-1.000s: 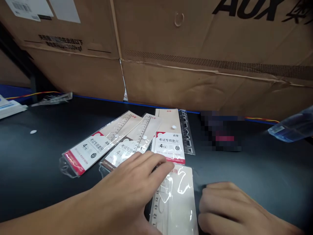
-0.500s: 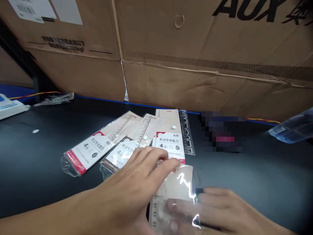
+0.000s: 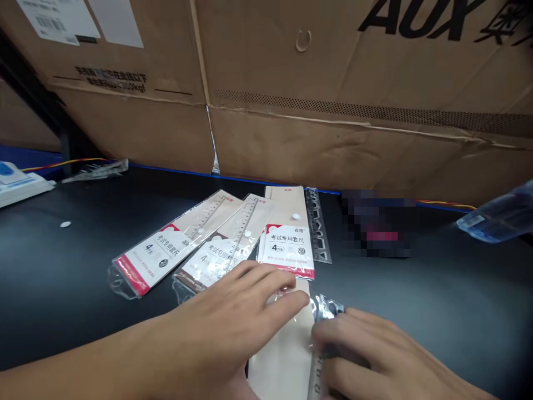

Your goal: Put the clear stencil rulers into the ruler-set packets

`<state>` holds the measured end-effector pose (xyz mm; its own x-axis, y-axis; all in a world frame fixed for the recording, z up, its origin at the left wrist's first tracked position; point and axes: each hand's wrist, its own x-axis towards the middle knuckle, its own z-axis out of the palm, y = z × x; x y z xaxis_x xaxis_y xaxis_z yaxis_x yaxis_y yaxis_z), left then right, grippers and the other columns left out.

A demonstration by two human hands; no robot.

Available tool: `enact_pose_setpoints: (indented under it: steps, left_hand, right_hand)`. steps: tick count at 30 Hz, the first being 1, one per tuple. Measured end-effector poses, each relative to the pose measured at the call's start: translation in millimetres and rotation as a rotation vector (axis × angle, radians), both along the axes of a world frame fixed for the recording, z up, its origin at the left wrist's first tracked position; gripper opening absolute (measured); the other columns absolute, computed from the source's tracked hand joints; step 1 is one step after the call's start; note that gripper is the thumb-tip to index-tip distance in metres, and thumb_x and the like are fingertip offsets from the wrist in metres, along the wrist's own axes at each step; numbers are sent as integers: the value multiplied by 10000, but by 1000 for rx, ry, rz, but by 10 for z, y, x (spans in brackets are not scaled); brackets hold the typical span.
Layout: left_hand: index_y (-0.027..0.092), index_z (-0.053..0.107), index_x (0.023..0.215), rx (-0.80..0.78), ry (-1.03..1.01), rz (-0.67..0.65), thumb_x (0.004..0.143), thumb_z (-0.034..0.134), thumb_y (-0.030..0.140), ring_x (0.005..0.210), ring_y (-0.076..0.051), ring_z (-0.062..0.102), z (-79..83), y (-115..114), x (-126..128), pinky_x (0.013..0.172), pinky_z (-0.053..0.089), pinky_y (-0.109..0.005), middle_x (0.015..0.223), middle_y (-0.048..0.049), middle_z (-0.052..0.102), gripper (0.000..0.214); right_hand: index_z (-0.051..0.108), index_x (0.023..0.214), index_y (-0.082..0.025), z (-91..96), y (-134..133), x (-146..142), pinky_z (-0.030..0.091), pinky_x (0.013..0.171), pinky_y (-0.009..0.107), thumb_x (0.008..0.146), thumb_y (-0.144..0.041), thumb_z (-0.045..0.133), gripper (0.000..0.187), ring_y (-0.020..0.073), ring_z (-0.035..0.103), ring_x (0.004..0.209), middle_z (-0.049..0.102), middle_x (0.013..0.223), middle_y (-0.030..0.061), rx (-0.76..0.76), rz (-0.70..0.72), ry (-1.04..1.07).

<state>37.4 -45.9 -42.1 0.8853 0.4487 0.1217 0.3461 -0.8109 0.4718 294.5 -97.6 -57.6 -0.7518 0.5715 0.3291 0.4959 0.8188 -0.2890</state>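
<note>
My left hand (image 3: 250,314) lies palm down, fingers stretched out, over a cream card sleeve (image 3: 281,361) near the front of the table. At the sleeve's right edge, my right hand (image 3: 362,347) has its fingers curled round a clear ruler (image 3: 317,383) with printed numbers. Shiny clear plastic (image 3: 328,305) sticks out above those fingers; whether it belongs to the ruler is unclear. Just beyond the hands is a red-and-white labelled ruler-set packet (image 3: 287,250). Two similar packets, one red-edged (image 3: 154,258) and one brown-edged (image 3: 208,264), lie slanted to its left.
A clear stencil ruler (image 3: 318,225) lies beside the upright packet. Cardboard boxes (image 3: 291,139) wall off the back. A white device (image 3: 25,183) and a small white disc (image 3: 65,224) are left; a clear bluish plastic item (image 3: 495,214) and a blurred dark item (image 3: 378,228) are right.
My right hand has closed round the clear ruler, which has shifted from over the cream sleeve to its right edge. My left hand stays nearly in place on the sleeve.
</note>
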Motion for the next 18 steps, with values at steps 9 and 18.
enact_pose_setpoints:
  steps: [9, 18]
  left_hand:
    - [218, 485, 1409, -5, 56, -22, 769, 752, 546, 1282, -357, 481, 94, 5, -52, 1071, 386, -461, 1415, -150, 514, 767]
    - [227, 500, 1386, 26, 101, -68, 773, 758, 413, 1256, -345, 512, 169, -9, -79, 1075, 367, -449, 1382, -130, 548, 691]
  right_hand:
    - [634, 933, -213, 211, 248, 190, 554, 932, 339, 823, -244, 670, 120, 250, 619, 1140, 627, 1265, 126, -194, -96, -78]
    - [579, 1356, -345, 296, 307, 435, 517, 1018, 407, 739, -442, 818, 668, 338, 562, 1285, 521, 1478, 75, -368, -141, -197]
